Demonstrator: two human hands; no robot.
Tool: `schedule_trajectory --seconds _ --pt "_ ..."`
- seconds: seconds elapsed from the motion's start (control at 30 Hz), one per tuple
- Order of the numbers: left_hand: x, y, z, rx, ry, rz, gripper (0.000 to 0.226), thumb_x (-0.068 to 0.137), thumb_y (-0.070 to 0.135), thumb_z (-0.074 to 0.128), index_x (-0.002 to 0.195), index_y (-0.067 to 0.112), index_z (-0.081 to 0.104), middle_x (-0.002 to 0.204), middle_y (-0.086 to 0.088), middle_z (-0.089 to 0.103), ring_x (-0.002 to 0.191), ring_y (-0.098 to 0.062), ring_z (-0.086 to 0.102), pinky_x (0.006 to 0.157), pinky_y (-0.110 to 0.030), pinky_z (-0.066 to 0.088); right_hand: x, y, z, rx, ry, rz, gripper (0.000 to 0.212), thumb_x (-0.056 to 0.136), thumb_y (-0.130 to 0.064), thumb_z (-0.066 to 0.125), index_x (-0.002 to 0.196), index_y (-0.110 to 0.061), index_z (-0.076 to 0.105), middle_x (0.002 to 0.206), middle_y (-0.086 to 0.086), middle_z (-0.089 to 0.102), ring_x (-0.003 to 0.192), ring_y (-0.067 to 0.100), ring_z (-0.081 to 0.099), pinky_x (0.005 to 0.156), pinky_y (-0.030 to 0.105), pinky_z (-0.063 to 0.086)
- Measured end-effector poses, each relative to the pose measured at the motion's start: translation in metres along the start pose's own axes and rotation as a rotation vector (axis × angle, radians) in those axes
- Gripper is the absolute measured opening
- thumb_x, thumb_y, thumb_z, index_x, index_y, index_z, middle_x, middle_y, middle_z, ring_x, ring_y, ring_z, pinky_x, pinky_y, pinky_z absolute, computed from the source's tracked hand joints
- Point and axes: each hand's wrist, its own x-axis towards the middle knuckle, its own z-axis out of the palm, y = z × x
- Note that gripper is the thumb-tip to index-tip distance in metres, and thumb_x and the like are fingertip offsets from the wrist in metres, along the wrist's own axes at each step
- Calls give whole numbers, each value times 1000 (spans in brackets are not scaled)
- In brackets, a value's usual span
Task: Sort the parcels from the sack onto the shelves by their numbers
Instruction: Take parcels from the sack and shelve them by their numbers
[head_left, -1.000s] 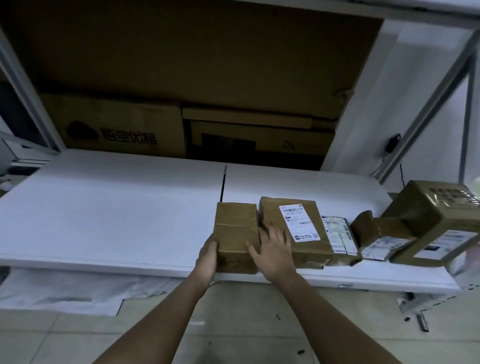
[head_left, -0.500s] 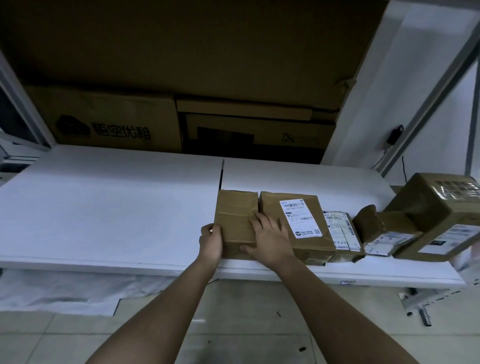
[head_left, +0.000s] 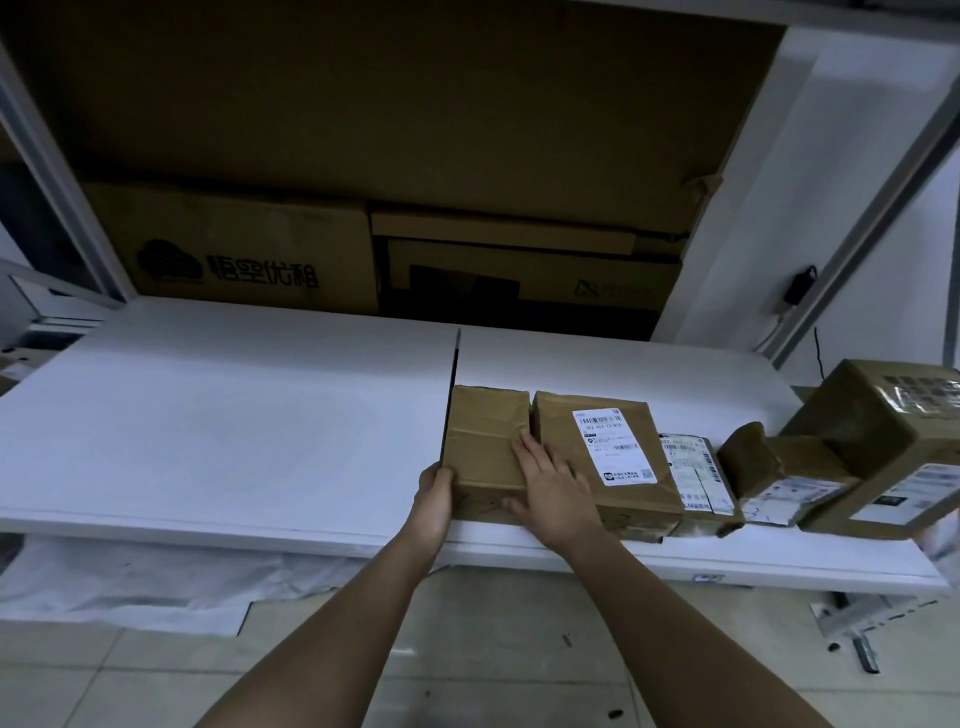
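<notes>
Head view, left to right. White shelf (head_left: 208, 441) bare on left half; dark seam between its two boards ends just behind plain brown parcel (head_left: 485, 447). Flattened cartons (head_left: 249, 254) stood along back of shelf.

Left hand (head_left: 435, 501) at parcel's near left corner, fingers curled round that edge — steadying grip, likely to square the box against the seam line. Right hand (head_left: 553, 491) laid flat over parcel's right top edge, fingers straight and together, thumb against front face; pressing, not gripping. Probably nudging parcel tight against its neighbour.

Parcel lies flat near front edge of shelf, no label visible on upper face. Touching on its right: labelled parcel (head_left: 605, 457), label up and readable toward the aisle. Then slim labelled packet (head_left: 693, 478), then taped brown packet (head_left: 769, 473), then large taped box (head_left: 878, 441) tilted, one edge resting on the taped packet.

Row packed side by side, presumably one number group. Sack not in view. Judged step: final seating of parcel — release next.
</notes>
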Motion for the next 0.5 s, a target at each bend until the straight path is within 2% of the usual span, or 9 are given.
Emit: schedule_trajectory --seconds 0.1,0.27,0.43,0.5 --pt "-4 0 -1 32 -7 14 44 101 28 28 142 12 33 137 -15 45 124 -28 45 105 -41 36 -2 -1 1 -31 22 -5 76 97 -43 47 155 -26 1 162 -12 -4 148 21 10 115 44 21" --pt "-8 -2 -2 61 -68 10 50 102 38 32 147 16 27 142 -7 42 125 -22 43 108 -40 35 -3 -3 3 -46 35 -3 73 98 -41 45 155 -25 2 162 -11 -1 148 21 10 115 44 21" --pt "-11 0 -3 48 -91 -25 48 101 39 32 145 20 31 137 -4 46 114 -17 44 103 -37 36 -3 -2 1 -21 16 -6 75 97 -40 47 155 -26 2 162 -11 0 147 21 12 117 44 19" --pt "-13 2 -6 44 -78 -36 48 101 38 31 145 19 32 138 -4 45 116 -19 44 104 -36 36 -5 -2 -3 21 11 -11 77 95 -41 50 154 -27 3 162 -11 2 147 19 11 117 45 17"
